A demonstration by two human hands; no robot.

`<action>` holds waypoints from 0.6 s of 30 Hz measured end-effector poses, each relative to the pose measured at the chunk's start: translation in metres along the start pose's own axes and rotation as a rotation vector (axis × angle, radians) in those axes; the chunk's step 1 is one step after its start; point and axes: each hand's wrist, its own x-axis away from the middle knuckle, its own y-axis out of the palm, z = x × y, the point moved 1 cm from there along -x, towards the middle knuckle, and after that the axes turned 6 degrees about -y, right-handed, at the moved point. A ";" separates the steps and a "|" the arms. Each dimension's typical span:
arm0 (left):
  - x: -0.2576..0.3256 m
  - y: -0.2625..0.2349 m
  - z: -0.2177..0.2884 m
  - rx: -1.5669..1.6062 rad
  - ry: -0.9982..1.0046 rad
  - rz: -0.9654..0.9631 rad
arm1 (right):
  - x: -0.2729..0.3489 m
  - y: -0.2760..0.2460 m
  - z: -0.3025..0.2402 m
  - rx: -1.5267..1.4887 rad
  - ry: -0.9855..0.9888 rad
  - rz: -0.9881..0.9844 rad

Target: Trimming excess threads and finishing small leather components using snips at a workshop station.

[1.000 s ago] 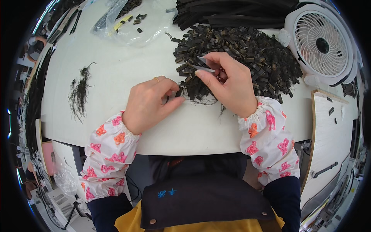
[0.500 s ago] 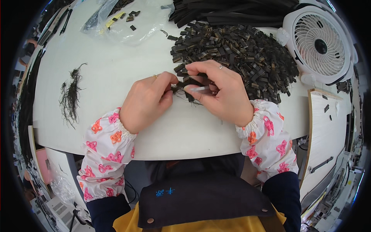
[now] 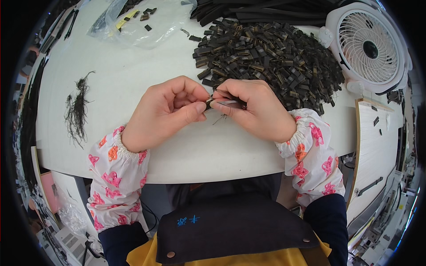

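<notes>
My left hand (image 3: 164,111) is closed in a pinch on a small black fabric tab (image 3: 208,104), mostly covered by the fingertips. Right beside it, my right hand (image 3: 257,108) grips a pair of small thread snips (image 3: 231,104) between thumb and fingers. The tips of the snips meet the tab, where both hands come nearly together. Loose dark thread ends (image 3: 220,119) lie on the table just below the fingertips. Behind my right hand spreads a large heap of small black folded tabs (image 3: 270,62).
A tangle of black thread (image 3: 78,111) lies at the left of the white table (image 3: 111,80). At the back are a clear plastic bag (image 3: 155,31) with a few tabs, and long black strips (image 3: 266,11). A white fan (image 3: 368,48) stands back right, beside a pale board (image 3: 375,146).
My left hand has turned and its fingers have opened out, now pinching the tab by its edge. My right index finger has come down onto the snips, whose blades have drawn closer to the left fingertips.
</notes>
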 end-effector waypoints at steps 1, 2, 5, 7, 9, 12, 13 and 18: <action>0.000 0.000 -0.001 -0.001 0.003 -0.001 | 0.001 0.000 0.000 0.003 -0.001 0.002; 0.000 -0.002 -0.004 -0.088 0.015 -0.013 | 0.002 0.001 0.002 0.003 -0.036 0.015; 0.000 -0.002 -0.002 -0.323 0.083 -0.005 | 0.003 0.000 0.001 0.064 -0.090 0.007; -0.002 -0.004 -0.002 -0.470 0.136 0.021 | 0.003 -0.002 0.002 0.122 -0.112 -0.020; -0.004 -0.011 -0.004 -0.750 0.297 0.113 | 0.002 -0.007 0.005 0.222 -0.162 0.048; 0.002 -0.023 0.005 -0.592 0.260 0.225 | -0.001 -0.008 0.002 0.192 -0.098 0.073; 0.001 -0.023 0.008 -0.419 0.207 0.215 | 0.000 -0.008 0.004 0.238 -0.121 0.080; 0.010 -0.017 0.020 -0.527 0.284 0.147 | -0.007 -0.007 -0.018 -0.001 -0.046 0.329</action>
